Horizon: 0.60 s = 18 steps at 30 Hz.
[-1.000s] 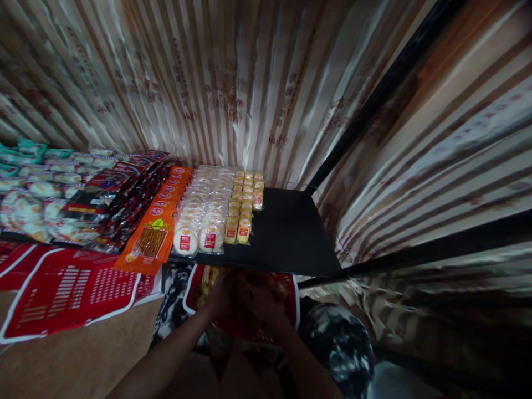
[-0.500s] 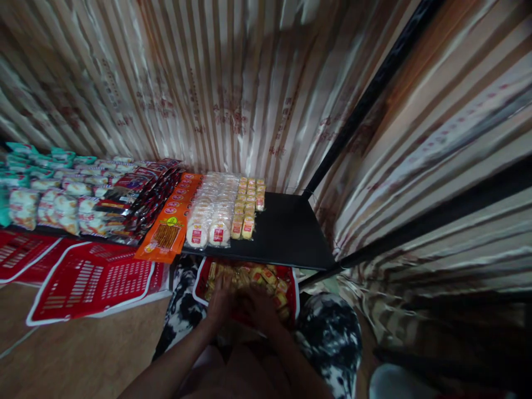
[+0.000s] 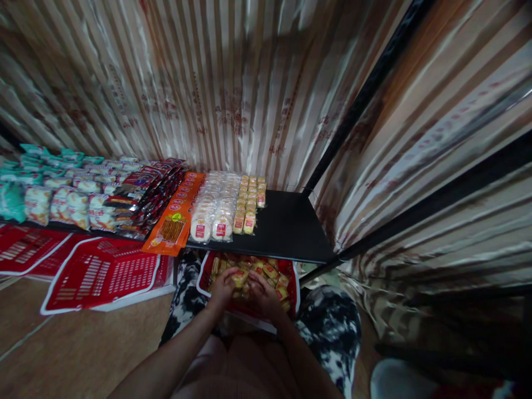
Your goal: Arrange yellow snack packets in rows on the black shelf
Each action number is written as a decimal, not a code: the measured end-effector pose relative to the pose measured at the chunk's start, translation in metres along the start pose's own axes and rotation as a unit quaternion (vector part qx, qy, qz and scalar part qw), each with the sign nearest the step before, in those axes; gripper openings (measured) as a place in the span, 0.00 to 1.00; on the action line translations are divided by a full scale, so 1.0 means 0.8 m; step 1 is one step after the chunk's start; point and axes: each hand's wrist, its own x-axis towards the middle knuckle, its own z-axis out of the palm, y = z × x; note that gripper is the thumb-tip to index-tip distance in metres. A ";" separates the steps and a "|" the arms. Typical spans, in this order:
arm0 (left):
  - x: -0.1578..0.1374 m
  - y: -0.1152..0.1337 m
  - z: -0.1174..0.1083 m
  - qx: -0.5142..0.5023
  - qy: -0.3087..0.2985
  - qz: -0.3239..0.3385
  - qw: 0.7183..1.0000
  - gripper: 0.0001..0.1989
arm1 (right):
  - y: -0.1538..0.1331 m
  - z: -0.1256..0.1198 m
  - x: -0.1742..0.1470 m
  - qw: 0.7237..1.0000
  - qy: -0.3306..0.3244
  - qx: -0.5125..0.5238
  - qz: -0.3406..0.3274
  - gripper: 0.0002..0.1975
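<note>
Over a red basket (image 3: pixel 296 288) with a white rim, held between my knees, both hands are brought close together. My left hand (image 3: pixel 223 289) has its fingers closed on a small yellow wrapped snack (image 3: pixel 240 277) with a red label. From the other side my right hand (image 3: pixel 264 295) curls its fingers against the same packet; its palm side is hidden. Many similar yellow packets (image 3: pixel 269 270) lie loose in the basket beneath. On the black shelf (image 3: pixel 286 227) above, more yellow packets (image 3: pixel 249 221) stand in rows beside round white crackers (image 3: pixel 222 227) in clear wrap.
Left along the shelf are an orange snack bag (image 3: pixel 170 227), dark red packets (image 3: pixel 139 188), white bags (image 3: pixel 68 205) and green bags (image 3: pixel 12 199). Red baskets (image 3: pixel 103 274) sit below on the floor. Black posts (image 3: pixel 353 111) rise at the right, before a striped curtain (image 3: pixel 249 83).
Both hands have risen from among the packets in the basket and drawn together, with a yellow wrapped snack now showing between them. The view has shifted slightly.
</note>
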 end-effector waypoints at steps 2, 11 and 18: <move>-0.005 0.006 0.002 -0.030 -0.001 -0.025 0.999 0.18 | -0.001 -0.002 -0.001 0.999 0.009 -0.031 -0.016 0.22; -0.017 0.026 0.020 0.003 -0.044 -0.035 0.998 0.13 | -0.033 -0.005 -0.006 0.984 0.085 -0.154 -0.036 0.18; -0.013 0.041 0.022 -0.005 -0.050 -0.005 0.999 0.22 | -0.034 -0.001 0.001 0.996 0.010 -0.092 -0.007 0.15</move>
